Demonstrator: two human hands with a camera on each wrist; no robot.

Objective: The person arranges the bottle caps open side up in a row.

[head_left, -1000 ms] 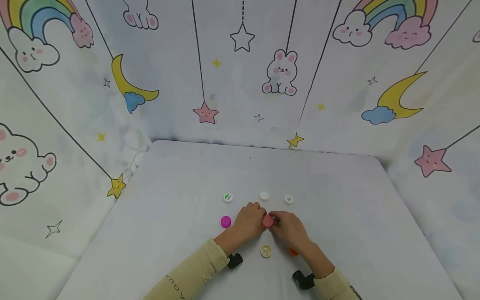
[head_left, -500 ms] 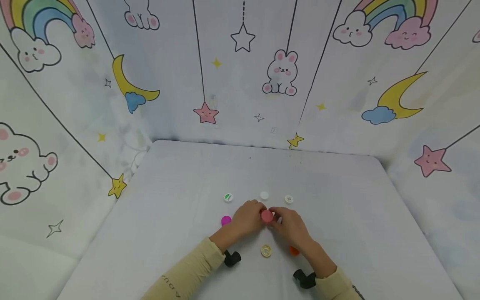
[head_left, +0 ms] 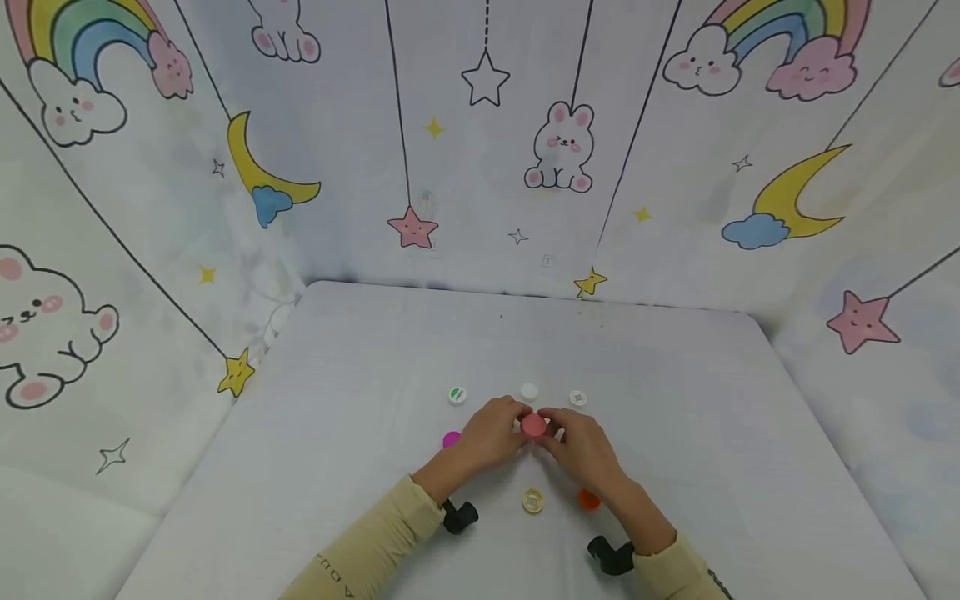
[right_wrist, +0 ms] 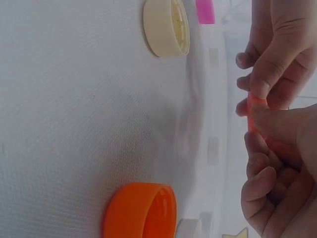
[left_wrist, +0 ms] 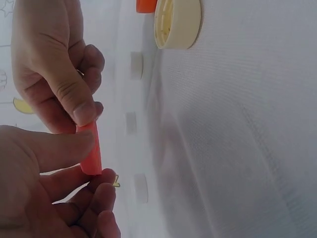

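A coral-red bottle cap (head_left: 533,426) is held between both hands, raised off the table. My left hand (head_left: 489,433) pinches it from the left, with the thumb on the cap's (left_wrist: 91,153) near face in the left wrist view. From the right, my right hand (head_left: 587,452) pinches the opposite edge between thumb and fingers. In the right wrist view the fingers hide most of the cap (right_wrist: 257,106). On the table below lies a cream cap (head_left: 532,501), open side up. An orange cap (head_left: 588,499) sits beside the right forearm.
A magenta cap (head_left: 452,439) is partly covered by the left wrist. Behind the hands lie a white-and-green cap (head_left: 457,396), a plain white cap (head_left: 529,392) and a white cap with a square mark (head_left: 577,398). The white table (head_left: 360,400) meets a printed backdrop (head_left: 337,167).
Both hands have moved slightly away from the body, carrying the coral-red bottle cap with them. More of the orange cap now shows, and less of the magenta one. The other caps have stayed in place.
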